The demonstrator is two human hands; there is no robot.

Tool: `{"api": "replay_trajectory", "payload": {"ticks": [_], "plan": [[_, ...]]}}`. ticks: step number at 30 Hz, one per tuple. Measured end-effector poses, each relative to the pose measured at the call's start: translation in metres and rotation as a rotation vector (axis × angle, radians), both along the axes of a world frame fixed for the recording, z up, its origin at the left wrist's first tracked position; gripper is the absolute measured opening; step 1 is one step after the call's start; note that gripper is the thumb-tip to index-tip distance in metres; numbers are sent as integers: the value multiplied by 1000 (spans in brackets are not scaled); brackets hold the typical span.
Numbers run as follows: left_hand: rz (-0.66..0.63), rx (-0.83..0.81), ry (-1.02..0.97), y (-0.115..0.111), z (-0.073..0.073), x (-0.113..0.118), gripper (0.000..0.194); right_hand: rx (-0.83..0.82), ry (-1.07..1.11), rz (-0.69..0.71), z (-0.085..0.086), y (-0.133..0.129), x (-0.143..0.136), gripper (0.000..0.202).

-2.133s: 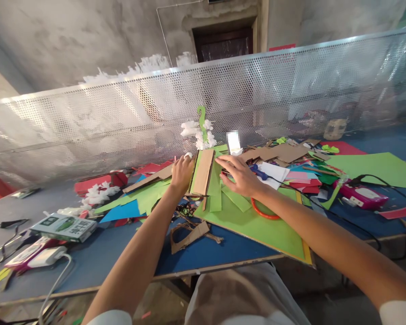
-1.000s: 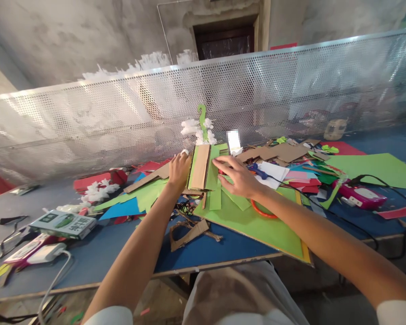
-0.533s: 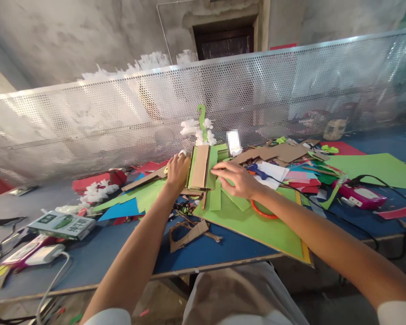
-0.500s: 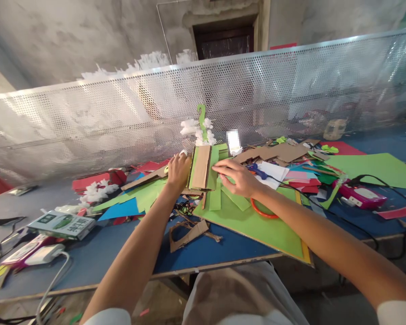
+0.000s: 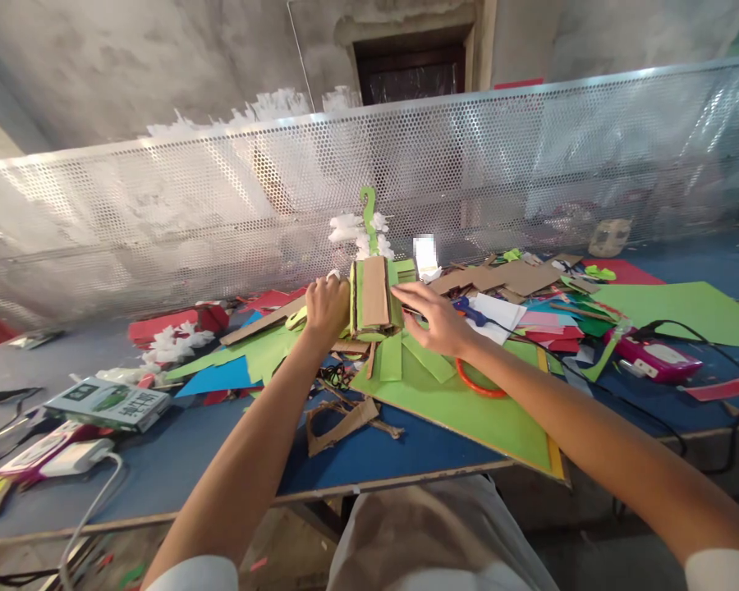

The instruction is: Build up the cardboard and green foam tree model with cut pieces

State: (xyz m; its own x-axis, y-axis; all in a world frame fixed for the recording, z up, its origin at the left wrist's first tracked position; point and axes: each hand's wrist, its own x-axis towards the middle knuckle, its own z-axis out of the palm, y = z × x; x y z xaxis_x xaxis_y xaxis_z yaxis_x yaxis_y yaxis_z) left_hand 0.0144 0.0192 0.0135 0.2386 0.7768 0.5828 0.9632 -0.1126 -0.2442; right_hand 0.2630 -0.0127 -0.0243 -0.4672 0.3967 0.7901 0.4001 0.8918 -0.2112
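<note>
A small box of green paper and brown cardboard [image 5: 375,291] is held just above the table at centre. My left hand [image 5: 328,310] is closed around its left side, the fingertips hidden behind it. From the right, my right hand [image 5: 429,318] reaches in with fingers stretched out and thumb apart, its fingertips at the box's right edge. Behind the box rises a green curled paper stem [image 5: 368,215] with white tufts [image 5: 346,226] around it. Green paper strips [image 5: 392,359] lie beneath, on a large green sheet [image 5: 468,410].
Scissors with orange handles [image 5: 480,386] lie partly under my right forearm. A blue glue gun [image 5: 468,310] rests behind my right hand, its black cable trailing right. Cardboard scraps [image 5: 511,277] lie behind. At left are a milk carton [image 5: 107,404] and a white charger [image 5: 77,457]. A perforated metal screen [image 5: 498,172] borders the table.
The box has turned and tilted a little in my left hand, so more of its green left side shows. My right fingers have shifted slightly right and up along its edge.
</note>
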Motion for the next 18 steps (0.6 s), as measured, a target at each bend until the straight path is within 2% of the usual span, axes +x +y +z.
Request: {"api": "replay_trajectory", "payload": {"ticks": [4,7,9,12,15,18], "plan": [[93,-61,-27,0,4,-14,23,-18,-81,154,4,-8,1,43],[129,-52,0,1,5,-19,28,-76,-27,256,6,-9,4,33],[121,-44,-9,1,5,-17,28,-175,108,238,7,-6,5,28],[77,-39,-35,-3,4,-7,29,-394,354,111,4,8,7,25],[46,-37,-22,-6,3,8,31,-657,482,12,-2,24,8,47],[45,4,23,-8,2,21,36,-940,516,50,-6,28,5,69]]}}
